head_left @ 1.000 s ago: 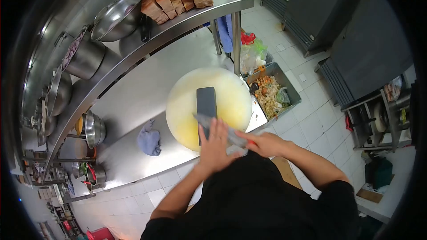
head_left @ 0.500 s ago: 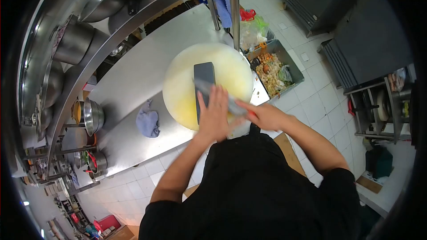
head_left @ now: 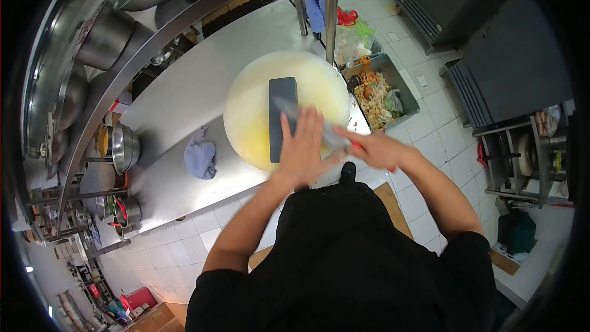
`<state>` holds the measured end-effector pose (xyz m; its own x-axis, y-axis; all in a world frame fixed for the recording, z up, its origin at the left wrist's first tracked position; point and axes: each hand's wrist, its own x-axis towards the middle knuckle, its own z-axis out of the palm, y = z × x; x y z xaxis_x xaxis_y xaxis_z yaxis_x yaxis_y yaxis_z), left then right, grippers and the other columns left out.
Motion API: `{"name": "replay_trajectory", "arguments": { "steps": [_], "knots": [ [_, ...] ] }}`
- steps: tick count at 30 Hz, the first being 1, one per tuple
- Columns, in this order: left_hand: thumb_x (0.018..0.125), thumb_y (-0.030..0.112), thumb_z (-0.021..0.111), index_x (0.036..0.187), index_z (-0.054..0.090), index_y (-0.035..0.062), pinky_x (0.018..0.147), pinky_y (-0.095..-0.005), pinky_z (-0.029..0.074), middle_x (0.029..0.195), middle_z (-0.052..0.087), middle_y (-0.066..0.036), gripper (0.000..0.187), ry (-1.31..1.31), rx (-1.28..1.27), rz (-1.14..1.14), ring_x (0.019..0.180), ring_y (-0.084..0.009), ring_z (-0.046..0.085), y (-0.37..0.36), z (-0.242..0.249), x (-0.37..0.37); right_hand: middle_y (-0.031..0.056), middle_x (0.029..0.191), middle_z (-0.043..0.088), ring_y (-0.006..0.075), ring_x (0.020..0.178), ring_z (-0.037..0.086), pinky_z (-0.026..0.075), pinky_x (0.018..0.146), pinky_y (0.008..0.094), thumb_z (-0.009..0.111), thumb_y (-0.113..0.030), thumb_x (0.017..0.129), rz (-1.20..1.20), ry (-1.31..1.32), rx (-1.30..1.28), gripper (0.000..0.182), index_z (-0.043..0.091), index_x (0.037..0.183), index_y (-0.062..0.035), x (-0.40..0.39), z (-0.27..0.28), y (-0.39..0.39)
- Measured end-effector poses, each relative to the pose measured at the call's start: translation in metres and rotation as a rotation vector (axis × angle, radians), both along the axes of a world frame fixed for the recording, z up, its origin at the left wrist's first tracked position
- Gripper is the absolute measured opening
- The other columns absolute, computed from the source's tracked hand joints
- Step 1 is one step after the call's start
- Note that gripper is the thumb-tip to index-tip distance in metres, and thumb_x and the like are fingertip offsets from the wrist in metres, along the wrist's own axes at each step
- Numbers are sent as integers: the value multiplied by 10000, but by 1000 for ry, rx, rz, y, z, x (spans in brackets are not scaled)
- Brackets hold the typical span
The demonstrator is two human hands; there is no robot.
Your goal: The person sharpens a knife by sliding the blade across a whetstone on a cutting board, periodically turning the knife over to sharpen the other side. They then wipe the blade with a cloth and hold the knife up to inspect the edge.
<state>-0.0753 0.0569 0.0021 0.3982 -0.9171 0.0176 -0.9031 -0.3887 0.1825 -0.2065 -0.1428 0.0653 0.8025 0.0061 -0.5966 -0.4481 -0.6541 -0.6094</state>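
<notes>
A dark sharpening stone (head_left: pixel 281 110) lies on a round yellow chopping block (head_left: pixel 252 107) on the steel counter (head_left: pixel 184 101). A knife blade (head_left: pixel 295 112) lies slanted across the stone. My left hand (head_left: pixel 302 147) is spread flat, fingers pressing on the blade over the stone's near end. My right hand (head_left: pixel 372 149) grips the knife's red handle at the block's near right edge.
A blue cloth (head_left: pixel 200 157) lies on the counter left of the block. A metal bin of food scraps (head_left: pixel 410 99) stands to the right beside bags. Steel bowls and pots sit on the shelf and at far left. Tiled floor lies below.
The view has tilted down, so the shelf with the meat slabs has slid out of sight. My hands and the knife have shifted along the stone between the frames.
</notes>
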Motion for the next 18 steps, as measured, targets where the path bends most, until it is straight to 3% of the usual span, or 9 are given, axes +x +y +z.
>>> {"name": "replay_trajectory", "arguments": {
  "steps": [1,5,8,12,14,18],
  "knots": [
    [894,867,397,1603,256,-94,1233,-685,-31,1686,243,-279,1203,42,-3,-42,1600,-390,172,17,4,-26,189,1123,754,409,918,726,573,902,482,546,-345,1057,96,-92,48,649,273,1642,-403,-27,-11,-4],
    [896,842,457,1598,264,-96,1229,-695,-9,1681,246,-289,1188,145,-37,-42,1589,-407,202,18,3,-46,192,1144,748,419,963,719,558,924,501,558,-383,1058,173,64,-91,639,285,1634,-419,-31,8,-6],
    [920,824,433,1598,264,-98,1227,-698,-7,1682,242,-291,1156,8,-114,26,1590,-408,195,-28,-4,13,186,1087,755,396,933,723,562,906,496,533,-401,1070,48,-93,-72,622,287,1641,-388,13,0,-21],
    [926,834,389,1594,266,-105,1226,-703,-9,1685,230,-293,1159,18,-60,72,1598,-401,166,-26,-4,15,165,932,729,348,833,710,561,868,466,520,-390,1080,-117,103,-34,632,273,1655,-313,19,24,-5],
    [911,848,403,1592,270,-107,1225,-702,-13,1682,235,-296,1181,29,-57,-28,1597,-403,170,5,3,-28,157,895,719,340,821,712,565,863,442,534,-380,1077,112,-12,20,637,270,1655,-336,-20,12,-14],
    [910,832,437,1594,275,-98,1227,-699,-14,1675,252,-295,1167,130,-74,-35,1590,-404,192,10,0,-50,154,863,704,334,824,705,565,878,441,550,-361,1071,195,-85,-17,642,278,1652,-359,-45,-7,-21]
  ]
}}
